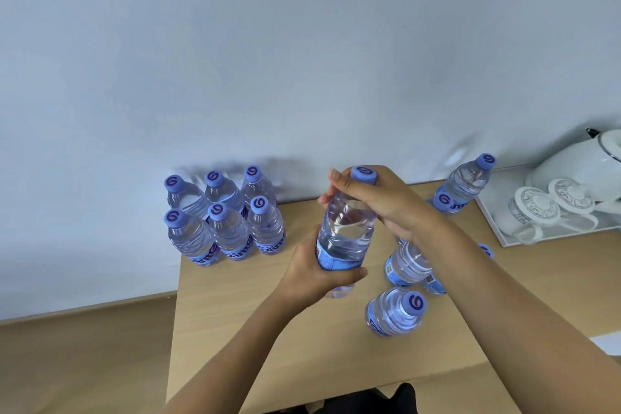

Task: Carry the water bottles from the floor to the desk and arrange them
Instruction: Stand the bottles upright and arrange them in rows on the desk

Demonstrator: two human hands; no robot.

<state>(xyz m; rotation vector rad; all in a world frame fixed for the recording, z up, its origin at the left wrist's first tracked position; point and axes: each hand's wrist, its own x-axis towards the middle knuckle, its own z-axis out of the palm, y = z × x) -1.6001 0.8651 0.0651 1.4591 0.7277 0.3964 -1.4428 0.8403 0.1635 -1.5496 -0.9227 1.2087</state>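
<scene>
Two hands hold one clear plastic water bottle with a purple cap (346, 232) at the centre of the frame, upright above the light wooden desk (255, 323). Our left hand (319, 270) wraps its lower label; our right hand (379, 202) grips the neck. We judge it full, heavy and smooth, so we take label and neck. Farther, at centre left, six standing bottles (225, 218) form a group.
</scene>
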